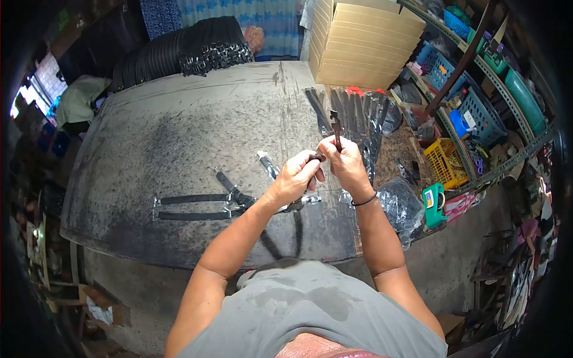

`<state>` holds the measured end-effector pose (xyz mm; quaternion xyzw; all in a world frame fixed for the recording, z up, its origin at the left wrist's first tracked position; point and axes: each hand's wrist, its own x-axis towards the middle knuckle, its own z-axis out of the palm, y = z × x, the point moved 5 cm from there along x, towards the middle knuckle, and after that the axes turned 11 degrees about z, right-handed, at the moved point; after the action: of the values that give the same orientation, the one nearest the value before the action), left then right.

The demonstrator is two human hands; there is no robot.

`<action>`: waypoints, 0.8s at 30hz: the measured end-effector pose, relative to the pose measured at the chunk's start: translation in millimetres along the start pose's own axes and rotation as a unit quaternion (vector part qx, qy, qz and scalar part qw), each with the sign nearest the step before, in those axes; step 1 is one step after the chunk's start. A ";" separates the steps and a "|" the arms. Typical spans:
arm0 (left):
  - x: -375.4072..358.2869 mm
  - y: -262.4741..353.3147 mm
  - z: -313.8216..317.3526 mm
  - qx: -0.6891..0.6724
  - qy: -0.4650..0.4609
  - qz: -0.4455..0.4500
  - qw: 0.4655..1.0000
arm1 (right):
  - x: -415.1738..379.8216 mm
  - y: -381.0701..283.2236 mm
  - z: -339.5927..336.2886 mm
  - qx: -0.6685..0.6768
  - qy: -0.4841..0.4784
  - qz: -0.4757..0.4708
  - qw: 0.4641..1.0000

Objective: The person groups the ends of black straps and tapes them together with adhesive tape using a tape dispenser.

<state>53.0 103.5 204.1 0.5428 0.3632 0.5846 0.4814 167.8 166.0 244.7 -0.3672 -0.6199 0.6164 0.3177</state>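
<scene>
My right hand [346, 164] grips a dark strap end [335, 126] that sticks up above my fingers. My left hand [296, 178] is closed on the same strap piece just left of it, near a dark buckle at my fingertips; the strap [298, 230] hangs down below my wrists. Both hands hover over the worn grey table [179, 137]. On the table to the left lie two finished black straps with metal buckles [197, 206]. A bundle of black straps in clear plastic [358, 113] lies just beyond my hands.
A stack of flat cardboard boxes [364, 42] stands at the far right of the table. A heap of black straps [179, 51] lies at the back. Metal shelving [477, 89] with blue and yellow baskets is on the right. A green tape dispenser [434, 204] sits at the table's right edge.
</scene>
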 end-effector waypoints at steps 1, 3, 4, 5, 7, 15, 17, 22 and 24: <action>0.6 -4.5 -3.7 -0.011 0.024 -0.002 1.000 | -2.3 -0.4 -0.8 -0.014 0.022 -0.013 1.000; -1.4 -16.0 -13.0 -0.037 0.064 -0.001 0.997 | -4.4 10.6 -12.8 -0.089 0.060 -0.017 0.994; -2.3 -20.0 -15.9 -0.035 0.071 -0.003 0.997 | -4.7 14.1 -17.8 -0.089 0.030 -0.071 0.993; -3.7 -21.8 -18.4 -0.024 0.085 -0.007 0.996 | -11.8 7.7 -19.5 -0.148 0.040 -0.054 0.987; -4.0 -22.3 -19.9 -0.009 0.106 -0.013 0.994 | -18.6 8.7 -26.9 -0.231 0.070 -0.120 0.963; -4.6 -13.6 -10.1 0.090 0.118 -0.014 0.989 | -57.5 -30.6 -17.9 -0.519 0.090 -0.245 0.814; -5.2 -17.4 -7.2 0.110 0.111 -0.021 0.988 | -58.1 -32.2 -14.6 -0.534 0.081 -0.245 0.805; -10.4 -10.6 17.5 0.303 0.056 0.083 0.948 | -48.2 -20.5 -0.3 -0.588 0.051 -0.244 0.769; -10.2 -7.1 17.0 0.287 0.070 0.142 0.945 | -47.1 -25.7 3.2 -0.511 0.056 -0.250 0.821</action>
<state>70.4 94.0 197.0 0.6614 0.4678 0.5545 0.1904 188.4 125.2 273.1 -0.3433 -0.8975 0.0889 0.2622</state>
